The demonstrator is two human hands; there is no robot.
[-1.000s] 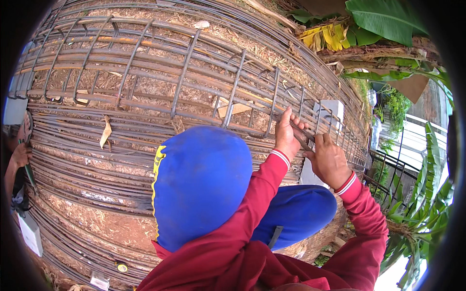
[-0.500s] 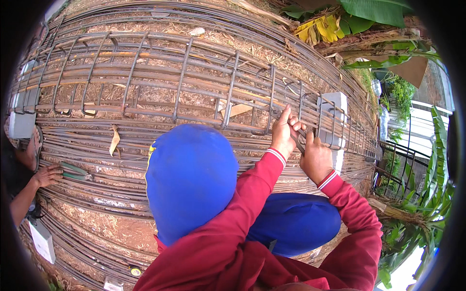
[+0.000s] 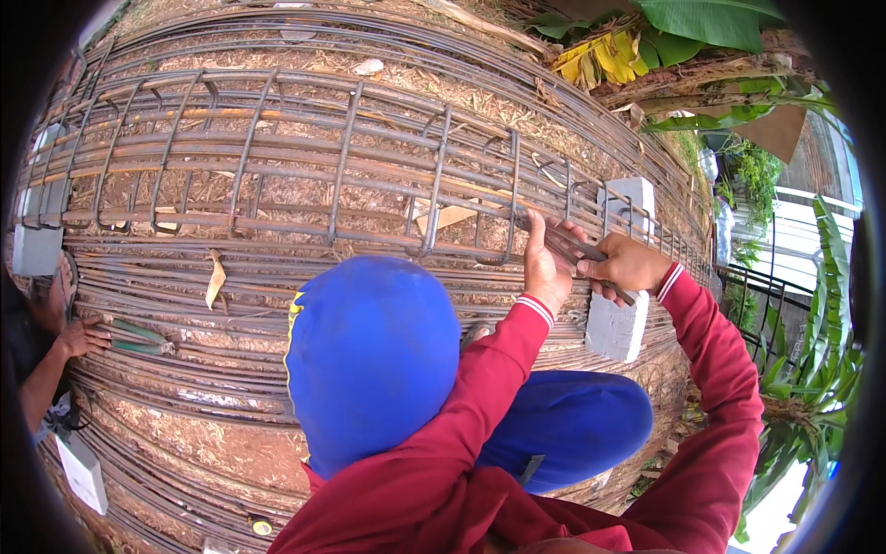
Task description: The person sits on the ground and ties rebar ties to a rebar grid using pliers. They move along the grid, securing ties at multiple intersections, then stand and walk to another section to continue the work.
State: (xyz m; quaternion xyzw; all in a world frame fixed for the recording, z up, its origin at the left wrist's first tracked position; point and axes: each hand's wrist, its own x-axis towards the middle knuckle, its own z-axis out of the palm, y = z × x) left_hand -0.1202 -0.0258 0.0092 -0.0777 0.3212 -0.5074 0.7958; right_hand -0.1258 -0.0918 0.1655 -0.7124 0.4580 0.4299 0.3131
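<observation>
A long cage of rusty steel bars (image 3: 341, 175) lies on a stack of loose rods. My left hand (image 3: 546, 266), in a red sleeve, grips a lengthwise bar at the cage's right part. My right hand (image 3: 629, 268) is closed on the handles of metal pincers (image 3: 577, 247). Their jaws point left to the spot beside my left thumb, where a stirrup meets the bar. A blue cap (image 3: 369, 355) and my blue-clad knee (image 3: 577, 429) hide the rods below my hands.
White concrete blocks (image 3: 616, 325) support the cage under my hands, and another (image 3: 37, 249) stands at the left end. A co-worker's hand (image 3: 81, 338) at the left edge rests by a green-handled tool (image 3: 138, 334). Banana plants and a fence (image 3: 784, 305) stand at the right.
Both my hands have stayed together at the same joint of the cage while the view tilted. The co-worker's hand with the green-handled tool has come into view at the left.
</observation>
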